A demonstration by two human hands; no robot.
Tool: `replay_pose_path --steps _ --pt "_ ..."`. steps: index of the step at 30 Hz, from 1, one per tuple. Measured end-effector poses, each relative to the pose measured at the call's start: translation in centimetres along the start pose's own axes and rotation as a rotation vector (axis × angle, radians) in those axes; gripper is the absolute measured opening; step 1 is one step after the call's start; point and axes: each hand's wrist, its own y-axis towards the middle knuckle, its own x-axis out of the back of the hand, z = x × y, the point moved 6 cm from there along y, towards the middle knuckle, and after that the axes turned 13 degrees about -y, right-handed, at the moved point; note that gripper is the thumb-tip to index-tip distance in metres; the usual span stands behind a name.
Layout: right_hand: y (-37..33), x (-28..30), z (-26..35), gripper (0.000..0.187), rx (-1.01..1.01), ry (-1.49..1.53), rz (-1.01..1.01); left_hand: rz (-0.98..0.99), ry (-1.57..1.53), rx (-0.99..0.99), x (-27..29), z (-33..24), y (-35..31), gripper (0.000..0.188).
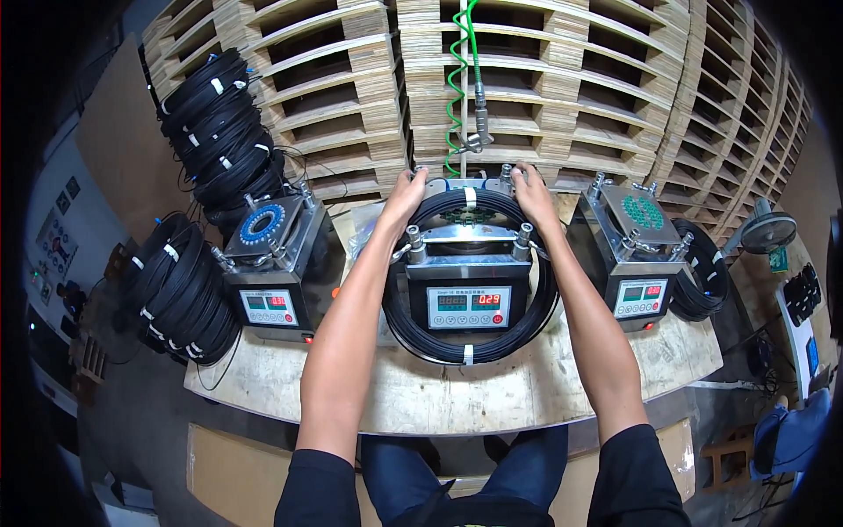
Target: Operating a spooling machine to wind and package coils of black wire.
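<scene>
In front of me on the bench stands the middle polishing machine [419, 290], a dark box with a red digital display and metal corner posts. A large coil of black cable [469, 354], tied with white bands, encircles it. My left hand [406, 195] is closed at the machine's far left corner, by a metal post. At the far right corner, my right hand [533, 195] is closed beside another post [507, 173]. Several fingertips are hidden behind the metal frame. Green connector parts [465, 215] show partly under the coil's far side.
Similar machines stand left [263, 272] with a blue ring fixture, and right [628, 255] with green connectors. Black cable coils [180, 290] are stacked at left; another coil [698, 272] lies right. A green air hose [475, 53] hangs before wooden pallets [351, 88]. A fan [767, 230] stands far right.
</scene>
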Motion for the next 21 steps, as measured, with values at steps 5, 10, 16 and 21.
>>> replay_pose_path --steps 5,10,16,21 --pt "0.3 -0.3 -0.4 0.046 0.093 -0.099 -0.019 0.029 0.055 0.001 0.3 0.6 0.8 0.080" --pt "1.2 -0.9 -1.7 0.048 0.161 0.054 0.018 -0.080 0.133 0.032 0.2 1.3 1.2 0.077" --pt "0.7 -0.3 -1.1 0.050 0.095 0.076 0.032 -0.134 0.136 -0.007 0.5 1.1 1.2 0.076" --pt "-0.5 0.6 0.4 0.046 0.039 -0.079 -0.056 0.057 -0.032 0.042 0.6 2.4 2.6 0.071"
